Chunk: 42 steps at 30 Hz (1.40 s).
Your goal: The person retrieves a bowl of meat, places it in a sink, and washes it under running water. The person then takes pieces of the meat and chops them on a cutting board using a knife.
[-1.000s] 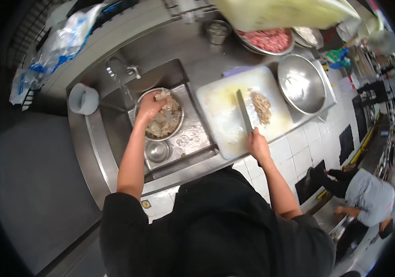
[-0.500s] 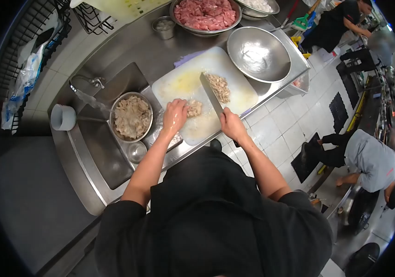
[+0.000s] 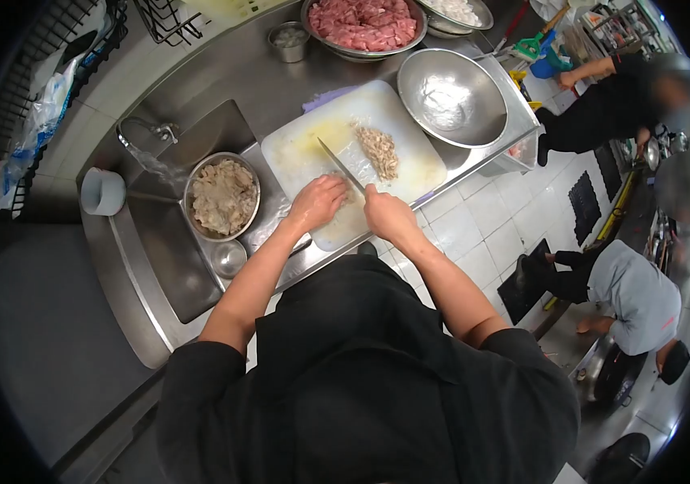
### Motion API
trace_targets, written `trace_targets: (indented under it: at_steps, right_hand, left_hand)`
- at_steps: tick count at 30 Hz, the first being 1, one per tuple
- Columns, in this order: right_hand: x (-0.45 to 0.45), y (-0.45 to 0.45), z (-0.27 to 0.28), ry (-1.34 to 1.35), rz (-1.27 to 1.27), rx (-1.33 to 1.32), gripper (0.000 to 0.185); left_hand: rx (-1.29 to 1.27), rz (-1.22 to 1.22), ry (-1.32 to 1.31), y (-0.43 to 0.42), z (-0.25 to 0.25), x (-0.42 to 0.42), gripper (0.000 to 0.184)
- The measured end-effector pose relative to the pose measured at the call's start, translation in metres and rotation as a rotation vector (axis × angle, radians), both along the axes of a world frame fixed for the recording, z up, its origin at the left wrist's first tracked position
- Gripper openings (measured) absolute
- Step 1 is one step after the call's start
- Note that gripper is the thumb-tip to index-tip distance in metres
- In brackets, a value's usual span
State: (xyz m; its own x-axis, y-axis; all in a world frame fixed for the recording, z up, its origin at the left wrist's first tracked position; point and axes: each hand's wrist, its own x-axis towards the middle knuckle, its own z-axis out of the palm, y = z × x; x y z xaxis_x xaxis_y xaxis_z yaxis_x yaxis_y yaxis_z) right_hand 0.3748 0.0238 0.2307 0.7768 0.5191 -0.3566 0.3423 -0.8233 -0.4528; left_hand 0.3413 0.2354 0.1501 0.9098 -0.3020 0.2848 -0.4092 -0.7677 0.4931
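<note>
My right hand [image 3: 388, 213] is wrapped round the handle of a large knife, its blade [image 3: 337, 161] slanting across the white cutting board [image 3: 424, 165] towards the upper left. Just left of the blade, my left hand [image 3: 318, 202] presses down with curled fingers on a small portion of pale meat [image 3: 350, 197], mostly hidden by the hand and knife. A pile of cut pale meat pieces [image 3: 378, 153] lies on the board beyond the blade. In the sink at left, a steel bowl [image 3: 254, 211] holds more of the pale, wet meat [image 3: 222, 196].
Running water falls from a faucet [image 3: 147, 129] beside the bowl. An empty-looking steel bowl [image 3: 451, 98] stands at the board's right, raw pink meat [image 3: 363, 24] in another behind. A small steel cup [image 3: 288, 42] stands nearby. Co-workers [image 3: 635, 294] [image 3: 603, 113] are at right.
The knife has moved left, away from the cut pile and close to my left hand, its blade now more slanted. Less meat shows by my left fingers. A co-worker in black has shifted nearer.
</note>
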Motion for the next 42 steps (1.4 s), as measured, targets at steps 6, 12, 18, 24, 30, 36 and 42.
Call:
trace_targets:
  at_steps: [6, 12, 18, 24, 30, 36, 42]
  right_hand:
    - [0.006, 0.019, -0.038, 0.009, -0.009, 0.028, 0.022]
    - [0.046, 0.027, -0.039, 0.020, 0.046, 0.102, 0.023]
    - [-0.007, 0.019, -0.020, 0.090, -0.076, -0.014, 0.023]
    - [0.028, 0.039, -0.030, 0.029, -0.090, 0.095, 0.020]
    - [-0.007, 0.004, 0.018, 0.021, 0.041, -0.074, 0.017]
    - [-0.026, -0.008, -0.006, -0.014, 0.084, -0.090, 0.017]
    - [0.011, 0.029, -0.017, -0.055, 0.128, -0.014, 0.017]
  left_hand:
    - [-0.017, -0.059, 0.007, 0.003, 0.007, 0.005, 0.019]
    - [-0.031, -0.155, 0.049, 0.014, 0.013, 0.007, 0.021]
    - [-0.088, -0.158, 0.085, 0.017, 0.005, 0.010, 0.021]
    - [-0.083, -0.194, 0.137, 0.017, 0.013, 0.008, 0.020]
    - [-0.032, -0.009, -0.010, 0.014, 0.010, -0.005, 0.024]
    - [-0.001, 0.045, 0.072, 0.006, 0.000, -0.011, 0.024]
    - [-0.022, 0.033, 0.010, 0.009, -0.001, -0.011, 0.021]
